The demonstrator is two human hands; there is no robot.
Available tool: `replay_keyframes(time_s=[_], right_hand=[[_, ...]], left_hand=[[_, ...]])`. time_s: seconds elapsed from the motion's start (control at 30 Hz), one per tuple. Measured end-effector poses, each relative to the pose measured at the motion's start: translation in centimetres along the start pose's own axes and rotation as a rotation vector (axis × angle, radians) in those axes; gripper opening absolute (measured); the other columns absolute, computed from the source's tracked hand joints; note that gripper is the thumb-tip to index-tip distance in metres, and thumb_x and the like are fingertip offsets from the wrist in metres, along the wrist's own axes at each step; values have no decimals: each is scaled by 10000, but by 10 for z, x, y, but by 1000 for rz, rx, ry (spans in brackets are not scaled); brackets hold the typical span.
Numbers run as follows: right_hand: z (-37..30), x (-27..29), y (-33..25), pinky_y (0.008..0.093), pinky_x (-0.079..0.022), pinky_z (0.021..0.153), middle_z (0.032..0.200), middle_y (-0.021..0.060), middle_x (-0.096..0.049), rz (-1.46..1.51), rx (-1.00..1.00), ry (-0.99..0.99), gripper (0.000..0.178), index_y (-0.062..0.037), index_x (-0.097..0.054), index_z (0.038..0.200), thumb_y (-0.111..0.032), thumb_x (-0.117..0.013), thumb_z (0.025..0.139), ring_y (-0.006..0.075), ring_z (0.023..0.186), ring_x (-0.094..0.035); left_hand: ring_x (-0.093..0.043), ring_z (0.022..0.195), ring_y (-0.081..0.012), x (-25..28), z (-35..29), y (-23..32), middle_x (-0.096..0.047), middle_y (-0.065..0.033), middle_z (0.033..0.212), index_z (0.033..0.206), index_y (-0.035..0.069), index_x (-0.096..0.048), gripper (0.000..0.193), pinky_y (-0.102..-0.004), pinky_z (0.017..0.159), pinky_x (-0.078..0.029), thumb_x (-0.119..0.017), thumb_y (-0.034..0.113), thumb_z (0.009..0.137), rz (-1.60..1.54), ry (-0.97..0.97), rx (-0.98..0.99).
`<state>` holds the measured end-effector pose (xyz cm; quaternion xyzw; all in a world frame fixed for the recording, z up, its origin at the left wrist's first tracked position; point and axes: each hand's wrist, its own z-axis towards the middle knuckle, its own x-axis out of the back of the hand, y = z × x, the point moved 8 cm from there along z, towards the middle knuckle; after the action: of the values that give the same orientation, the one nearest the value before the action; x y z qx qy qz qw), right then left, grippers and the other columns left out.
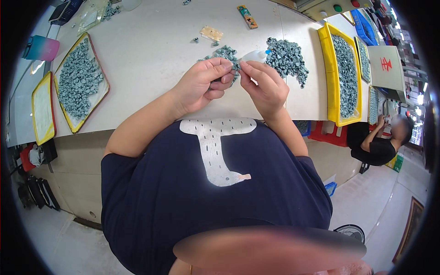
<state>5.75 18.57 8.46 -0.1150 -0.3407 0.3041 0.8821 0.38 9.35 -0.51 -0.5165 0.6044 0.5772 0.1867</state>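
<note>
My left hand (pixel 204 85) is curled closed above the table near its front edge. Small dark grey-green pieces show between its fingers, mostly covered by them. Close beside it, my right hand (pixel 266 85) makes a pinch of thumb and forefinger; whatever it grips is too small to make out. Just beyond the fingertips lies a small pile of grey-green pieces (pixel 227 51), partly hidden by the hands. A larger, darker pile of pieces (pixel 288 57) spreads to the right. Between the piles lies a whitish bottle (pixel 255 56) with a blue tip, partly behind my right hand.
On the left stand a yellow-rimmed tray of pieces (pixel 80 80), a second yellow-edged tray (pixel 43 107) and a blue-pink cup (pixel 43 48). A yellow bin (pixel 331 75) full of pieces stands right. A small packet (pixel 211 33) lies farther back. Another person (pixel 378 144) sits at far right.
</note>
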Motion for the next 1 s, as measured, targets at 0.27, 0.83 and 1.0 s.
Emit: replay_keyframes(time_s=[0.27, 0.83, 1.0], right_hand=[[-2, -5, -7, 292, -503, 571, 859, 119, -664, -30, 160, -13, 287, 45, -657, 940, 60, -746, 668, 218, 671, -624], [-4, -9, -2, 276, -526, 601, 878, 142, -673, 78, 80, 7, 224, 45, -660, 863, 107, -737, 663, 204, 710, -650], [-5, -10, 12, 245, -543, 584, 871, 103, -695, 154, -97, 7, 197, 2, -674, 857, 79, -740, 688, 167, 688, -663]], left_hand=[[-320, 569, -32, 4, 1, 0, -479, 21, 754, 874, 92, -515, 140, -175, 434, -231, -523, 191, 972, -4, 17, -17], [-336, 561, -26, 3, -4, 8, -507, 12, 744, 899, 68, -521, 141, -187, 443, -242, -548, 190, 964, 131, 32, -155], [-371, 537, -24, 1, -10, 19, -518, 12, 712, 914, 58, -523, 165, -194, 449, -286, -563, 210, 963, 381, 117, -318]])
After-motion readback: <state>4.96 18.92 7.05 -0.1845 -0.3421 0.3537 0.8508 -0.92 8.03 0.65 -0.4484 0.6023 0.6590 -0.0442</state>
